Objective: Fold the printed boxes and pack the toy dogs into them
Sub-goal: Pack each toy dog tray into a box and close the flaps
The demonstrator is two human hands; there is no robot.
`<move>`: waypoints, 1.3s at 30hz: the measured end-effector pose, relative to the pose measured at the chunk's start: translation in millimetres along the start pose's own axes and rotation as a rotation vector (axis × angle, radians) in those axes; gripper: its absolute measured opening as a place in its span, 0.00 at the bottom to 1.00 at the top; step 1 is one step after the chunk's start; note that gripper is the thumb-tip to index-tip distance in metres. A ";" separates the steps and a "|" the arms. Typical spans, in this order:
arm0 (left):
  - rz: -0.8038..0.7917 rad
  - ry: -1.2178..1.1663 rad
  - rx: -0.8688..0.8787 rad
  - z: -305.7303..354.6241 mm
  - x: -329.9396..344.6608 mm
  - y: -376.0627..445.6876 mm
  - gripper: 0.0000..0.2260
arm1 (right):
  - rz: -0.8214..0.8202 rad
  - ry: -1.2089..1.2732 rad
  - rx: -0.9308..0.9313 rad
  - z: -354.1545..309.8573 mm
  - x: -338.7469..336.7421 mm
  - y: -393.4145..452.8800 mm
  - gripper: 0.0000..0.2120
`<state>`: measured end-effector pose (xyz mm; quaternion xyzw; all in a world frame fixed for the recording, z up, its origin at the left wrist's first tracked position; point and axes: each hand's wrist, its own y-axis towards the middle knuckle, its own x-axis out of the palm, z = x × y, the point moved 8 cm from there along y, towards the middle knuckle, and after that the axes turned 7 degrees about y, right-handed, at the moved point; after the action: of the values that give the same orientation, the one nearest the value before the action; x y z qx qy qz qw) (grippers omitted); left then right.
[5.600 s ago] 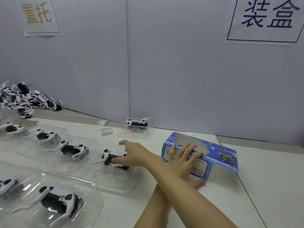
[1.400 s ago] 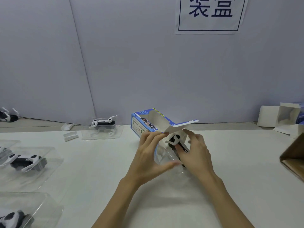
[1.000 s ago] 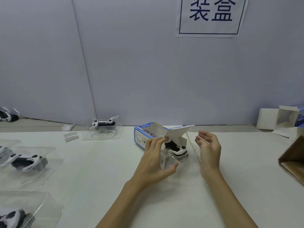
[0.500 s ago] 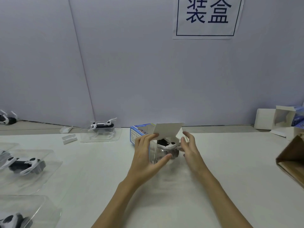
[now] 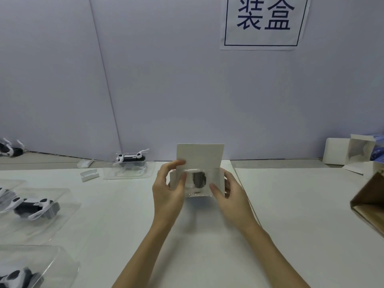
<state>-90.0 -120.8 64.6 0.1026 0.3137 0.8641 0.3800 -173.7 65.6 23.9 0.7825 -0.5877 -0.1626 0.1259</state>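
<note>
The printed box (image 5: pixel 200 156) faces me end-on at the table's middle, its white top flap standing upright. Inside its mouth sits a clear tray with a black and white toy dog (image 5: pixel 199 179). My left hand (image 5: pixel 169 188) grips the box's left side, thumb on the left side flap. My right hand (image 5: pixel 227 191) holds the right side, thumb at the tray's front edge. The box's blue printed faces are hidden from me.
More toy dogs in clear trays lie at the left (image 5: pixel 34 205), lower left (image 5: pixel 18 276) and back (image 5: pixel 131 160). Small white plastic parts (image 5: pixel 89 175) lie nearby. Open white boxes (image 5: pixel 351 152) and a brown carton (image 5: pixel 368 202) stand at the right.
The box has turned its open end toward me and the flap stands upright. The tray with the dog has slid deeper into the box. Both hands now hold the box's sides.
</note>
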 end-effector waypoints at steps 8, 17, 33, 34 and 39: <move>-0.009 -0.068 0.043 13.7 3.9 -2.0 0.07 | 0.398 0.027 -0.121 -21.6 -27.6 -8.8 0.09; -0.271 -0.191 0.082 26.2 26.7 -7.7 0.38 | 0.512 0.090 -0.275 -56.8 -55.1 -16.4 0.06; -0.339 -0.134 0.006 9.8 29.8 -5.2 0.17 | 0.191 0.109 -0.199 -57.3 -21.7 -9.0 0.21; -0.330 -0.099 0.021 10.7 28.0 -3.6 0.15 | 0.184 0.101 -0.193 -56.4 -21.7 -7.8 0.21; -0.262 -0.036 0.068 15.9 23.4 3.4 0.10 | 0.216 0.050 -0.249 -61.4 -18.6 -1.6 0.15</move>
<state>-101.6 -98.4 77.7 0.0889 0.3466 0.7939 0.4916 -152.3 84.2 81.5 0.6969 -0.6404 -0.2000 0.2533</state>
